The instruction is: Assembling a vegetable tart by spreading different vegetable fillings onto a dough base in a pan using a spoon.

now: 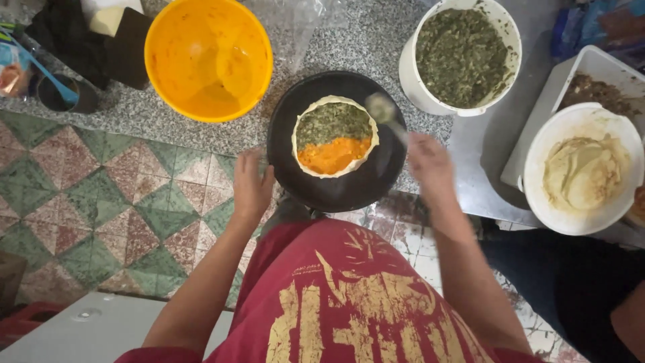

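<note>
The grey speckled counter [363, 47] ran across the top of the view, with a floor of green and red patterned tiles [101, 202] below it and a steel surface [484, 175] joining it on the right. On the counter stood a big orange bowl [208, 57], smeared inside with orange paste, well apart from a white bucket of dark green chopped filling [462, 57] on the far right. On the steel surface sat a white bowl of pale beige paste [583, 171], partly over a white tray [591, 74] holding a brownish mix.

Between the orange bowl and the bucket, at the counter's near edge, lay a round black pan [336, 144]. Inside it rested a pale dough shell [334, 136], its far half filled with green mix and its near half with orange paste.

The left hand [252, 185] was at the pan's left rim with fingers curled against the edge; whether it truly gripped the rim could not be told. The right hand [430, 165] was closed around the handle of a spoon [386, 111], blurred, whose bowl hung over the pan just beside the shell's upper right edge.

At far left a small dark cup held a blue spoon [50, 77].
</note>
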